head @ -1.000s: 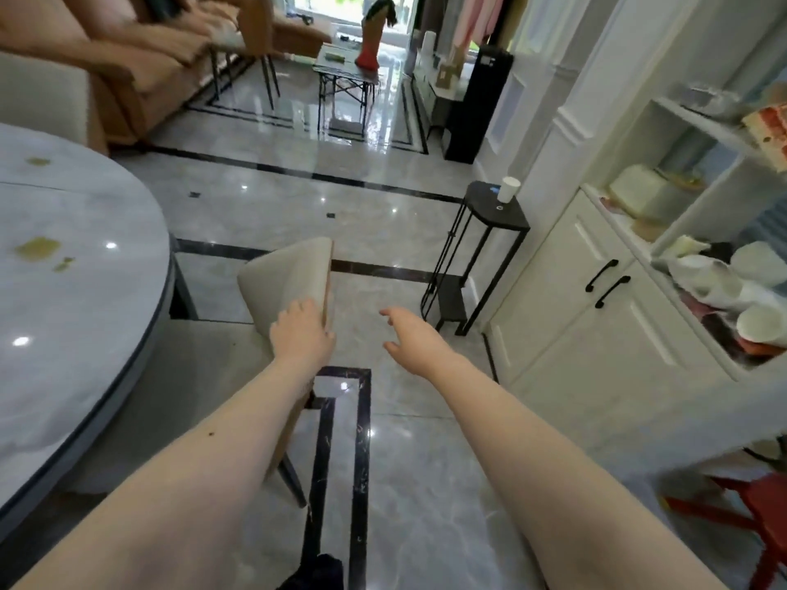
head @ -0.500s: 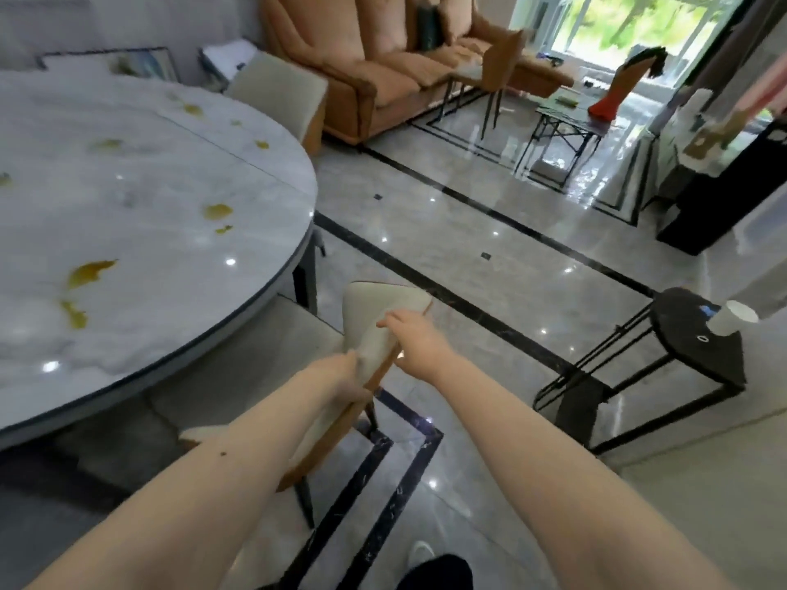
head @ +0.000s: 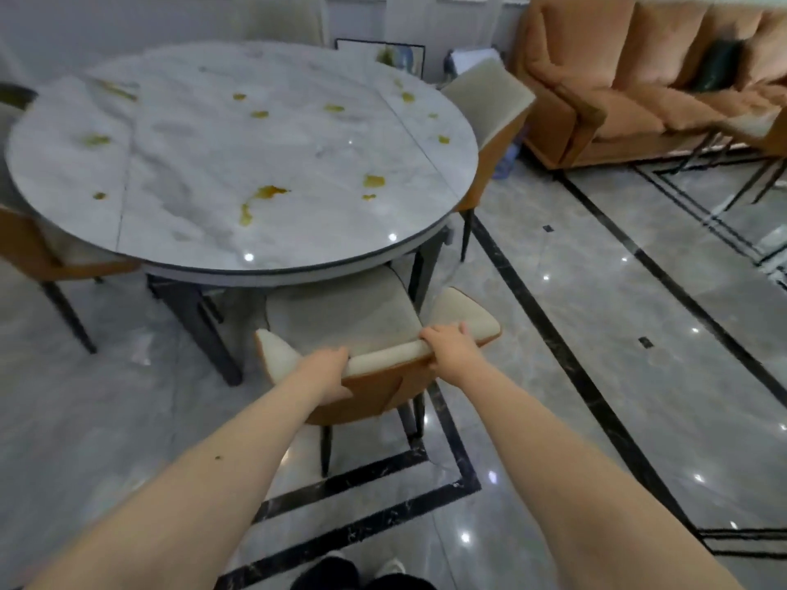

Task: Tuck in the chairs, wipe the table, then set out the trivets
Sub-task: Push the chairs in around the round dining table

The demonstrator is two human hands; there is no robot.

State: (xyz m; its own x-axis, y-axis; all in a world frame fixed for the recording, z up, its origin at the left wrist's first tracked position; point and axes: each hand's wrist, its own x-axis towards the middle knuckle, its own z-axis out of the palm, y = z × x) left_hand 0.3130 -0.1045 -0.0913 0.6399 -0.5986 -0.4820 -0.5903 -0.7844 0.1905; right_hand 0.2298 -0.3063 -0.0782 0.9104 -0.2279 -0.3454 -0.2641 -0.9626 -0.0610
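Just below the middle of the frame, a person's left hand (head: pixel 327 360) and right hand (head: pixel 447 340) both hold the top edge of a cream-and-tan chair (head: pixel 366 321), the fingers of each curled over the padded backrest. The left grip sits toward the backrest's left end, the right grip closer to its right end, so the chair's seat lies directly ahead of the hands, between them and the round marble surface (head: pixel 204 163) that fills the upper left of the frame. The front of the seat already reaches under the surface's rim; the backrest stands apart from it.

By the look of things, the step in hand is tucking in this chair, the first part of the job. Doing it well probably means pushing evenly with both hands, so the chair goes in straight rather than swinging. The dark table leg (head: pixel 419 274) just beside the seat's right edge is the likely snag; a crooked push could knock the chair against it.

Yellow-brown spills (head: pixel 266 192) dot the surface, so wiping is not yet done. Two more chairs stand at the surface, one at the left edge of the frame (head: pixel 51 253) and one at upper right of it (head: pixel 489 100). No trivets can be seen.
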